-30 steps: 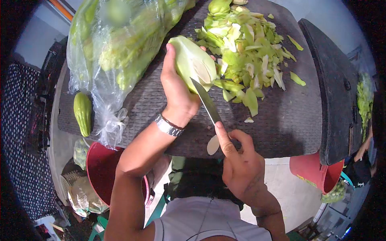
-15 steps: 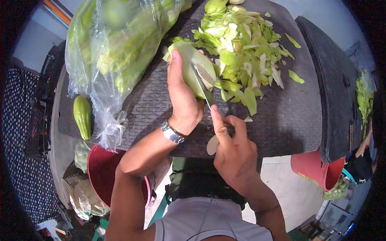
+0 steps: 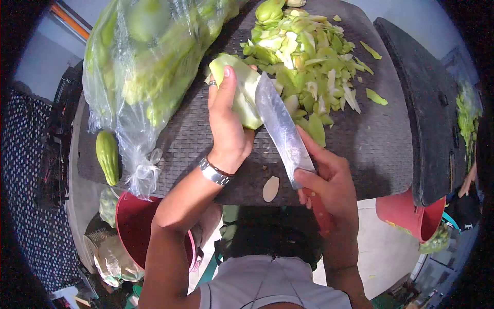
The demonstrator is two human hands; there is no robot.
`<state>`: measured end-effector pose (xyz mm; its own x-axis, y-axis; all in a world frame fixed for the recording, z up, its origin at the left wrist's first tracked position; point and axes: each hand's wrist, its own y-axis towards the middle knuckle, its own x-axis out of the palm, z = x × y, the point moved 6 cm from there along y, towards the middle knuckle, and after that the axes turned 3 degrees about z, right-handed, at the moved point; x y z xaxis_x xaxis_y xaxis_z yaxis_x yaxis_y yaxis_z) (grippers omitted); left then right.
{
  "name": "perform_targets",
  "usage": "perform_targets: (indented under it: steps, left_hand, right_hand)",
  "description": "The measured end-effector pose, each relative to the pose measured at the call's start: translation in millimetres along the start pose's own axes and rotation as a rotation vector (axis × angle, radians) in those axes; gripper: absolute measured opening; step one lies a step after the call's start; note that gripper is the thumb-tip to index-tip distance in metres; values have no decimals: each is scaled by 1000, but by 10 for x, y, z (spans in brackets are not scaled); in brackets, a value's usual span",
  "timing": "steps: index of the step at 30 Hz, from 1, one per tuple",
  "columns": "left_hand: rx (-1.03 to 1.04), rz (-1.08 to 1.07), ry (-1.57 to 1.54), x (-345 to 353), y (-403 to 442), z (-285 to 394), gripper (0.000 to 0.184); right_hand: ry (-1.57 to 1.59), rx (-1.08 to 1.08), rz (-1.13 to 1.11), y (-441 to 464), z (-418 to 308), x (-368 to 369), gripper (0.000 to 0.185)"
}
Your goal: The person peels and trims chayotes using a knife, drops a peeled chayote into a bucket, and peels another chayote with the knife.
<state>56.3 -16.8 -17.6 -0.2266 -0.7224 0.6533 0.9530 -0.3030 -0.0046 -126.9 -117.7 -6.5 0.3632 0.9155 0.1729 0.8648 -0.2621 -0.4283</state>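
Note:
My left hand (image 3: 226,116) is wrapped round a pale green, mostly peeled chayote (image 3: 248,98), with a strip of peel standing up by the thumb. My right hand (image 3: 329,177) grips a knife by its red handle (image 3: 322,213). The wide blade (image 3: 280,123) faces up flat, its tip just beside the chayote's right side. Behind both hands lies a heap of green and whitish peelings (image 3: 309,62). One pale oval slice (image 3: 270,189) rests near the table's front edge.
A clear plastic bag of chayotes (image 3: 149,67) fills the table's back left. One whole chayote (image 3: 107,157) lies left of its knot. Red buckets stand below, one at left (image 3: 135,226), another at right (image 3: 406,216). A dark folded panel (image 3: 419,113) borders the table (image 3: 370,154) on the right.
The knife has come away from the chayote's face and turned flat, as my right hand moved right and down. The cut piece under the blade is no longer on the chayote.

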Motion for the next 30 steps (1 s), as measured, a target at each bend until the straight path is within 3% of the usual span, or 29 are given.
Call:
perform_targets:
  steps: [7, 10, 16, 19, 22, 25, 28, 30]
  left_hand:
    - [-154, -1, -154, -25, 94, 4, 50]
    - [-250, -1, -241, 27, 108, 30, 49]
    - [-322, -99, -260, 31, 137, -2, 48]
    - [-328, -153, -234, 55, 130, 3, 48]
    - [-367, -66, -248, 24, 132, -37, 49]
    - [-403, -172, -212, 49, 94, -42, 48]
    - [-400, -210, -221, 50, 103, -44, 47]
    - [-392, -143, -235, 44, 100, -34, 46]
  right_hand:
    - [-291, -414, 341, -108, -17, -67, 65]
    - [-259, -275, 259, -141, -22, -88, 61]
    - [-252, -186, 305, -197, 6, -147, 61]
    - [-192, -256, 323, -186, 49, -122, 60]
    - [-299, -357, 182, -164, 45, -131, 60]
    - [-368, -247, 398, -124, -24, -189, 59]
    - [-379, -322, 489, -115, -14, -341, 58]
    - [-317, -286, 376, -129, 13, -276, 58]
